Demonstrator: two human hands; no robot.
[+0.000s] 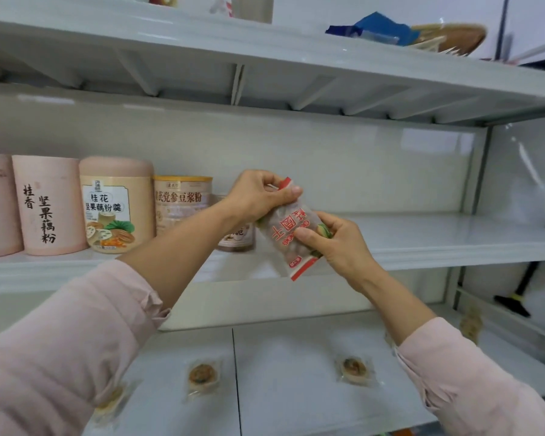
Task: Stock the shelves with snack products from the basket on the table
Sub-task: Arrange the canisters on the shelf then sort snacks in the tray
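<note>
Snack packet [291, 228], clear with red print and red end seals, is held tilted in the air in front of the middle shelf [422, 234], not resting on it. Left grip [258, 193] pinches the packet's top edge, thumb over the red seal. Right grip [337, 243] holds its lower right side, thumb on the front and fingers behind. Both grips are closed on the packet. Pink sleeves on both arms.

White metal shelving with a glossy back panel. On the left of the middle shelf is a row of containers: pink canister [49, 204] with black characters, lotus-picture canister [117, 204], gold-lidded tin [181, 199], and a small jar [236, 237] partly hidden behind the left wrist. The right part of that shelf is bare.

Lower shelf [296, 341] carries small wrapped pastries, well apart: one left of centre [203, 374], one to the right [354, 368].

Upper shelf [265, 58] has a blue packet [381, 28] beside a brown item in clear wrap [453, 37].

Black-handled tool [516, 294] is at far right, beyond the shelf's side post.
</note>
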